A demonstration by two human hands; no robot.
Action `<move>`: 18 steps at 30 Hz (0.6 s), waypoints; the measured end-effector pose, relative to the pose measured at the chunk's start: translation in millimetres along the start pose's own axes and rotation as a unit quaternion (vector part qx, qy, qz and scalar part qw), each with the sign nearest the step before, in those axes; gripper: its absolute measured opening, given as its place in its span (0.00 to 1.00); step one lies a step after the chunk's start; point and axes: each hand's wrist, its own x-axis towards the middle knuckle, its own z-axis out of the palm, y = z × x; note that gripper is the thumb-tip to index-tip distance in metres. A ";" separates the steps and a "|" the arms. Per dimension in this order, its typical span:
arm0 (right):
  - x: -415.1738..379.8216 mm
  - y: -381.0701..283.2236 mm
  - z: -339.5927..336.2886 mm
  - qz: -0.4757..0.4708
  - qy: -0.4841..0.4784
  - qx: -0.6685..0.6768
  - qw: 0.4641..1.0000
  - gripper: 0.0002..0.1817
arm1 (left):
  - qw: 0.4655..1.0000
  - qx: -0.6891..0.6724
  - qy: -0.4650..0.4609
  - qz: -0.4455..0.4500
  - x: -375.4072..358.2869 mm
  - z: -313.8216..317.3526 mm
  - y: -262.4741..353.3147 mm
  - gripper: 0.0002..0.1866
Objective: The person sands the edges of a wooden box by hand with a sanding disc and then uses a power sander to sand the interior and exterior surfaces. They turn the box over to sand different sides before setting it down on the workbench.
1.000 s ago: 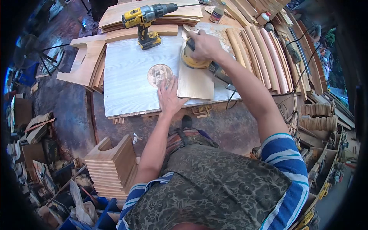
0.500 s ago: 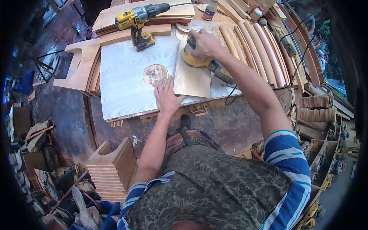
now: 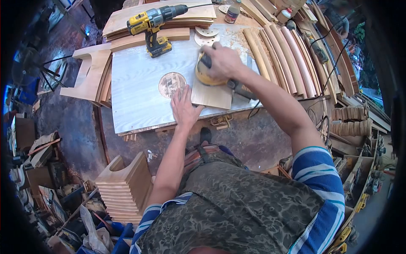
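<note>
My right hand (image 3: 222, 62) is wrapped round the top of a yellow and black sander (image 3: 204, 75), which rests on a pale wooden board (image 3: 213, 96). My left hand (image 3: 184, 108) lies with its fingers spread at the board's left edge, fingertips beside a round inset (image 3: 172, 84) in the whitish worktop (image 3: 135, 97). Sanding discs (image 3: 207, 39) lie just beyond the sander. A yellow cordless drill (image 3: 154, 29) stands at the back left of the worktop.
Curved wooden strips (image 3: 284, 59) line the right side, near a small bottle (image 3: 232, 12) and a black cable. Cut-out panels (image 3: 94, 72) lie at the left. A stack of notched pieces (image 3: 120, 190) stands low on the left. Part of another person (image 3: 338, 21) shows at the upper right.
My right hand and the sander have moved left and slightly toward me over the board, uncovering more of the discs behind. My left hand has stayed nearly still.
</note>
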 end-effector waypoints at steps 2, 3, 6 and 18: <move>-14.7 -12.5 4.1 -0.032 -0.008 -0.003 0.999 0.39 | 1.000 -0.005 0.002 -0.004 2.1 1.3 -1.3 0.47; -10.5 -9.4 8.4 -0.032 0.014 0.007 0.999 0.39 | 1.000 0.004 0.002 0.003 1.7 2.3 -3.2 0.47; 21.6 15.9 4.9 0.005 0.059 -0.011 0.998 0.38 | 1.000 0.005 0.001 0.003 -0.2 2.0 -3.4 0.47; -65.6 -3.7 2.1 -0.045 -0.001 -0.022 0.999 0.31 | 1.000 0.016 -0.003 -0.007 -0.6 2.7 -2.1 0.47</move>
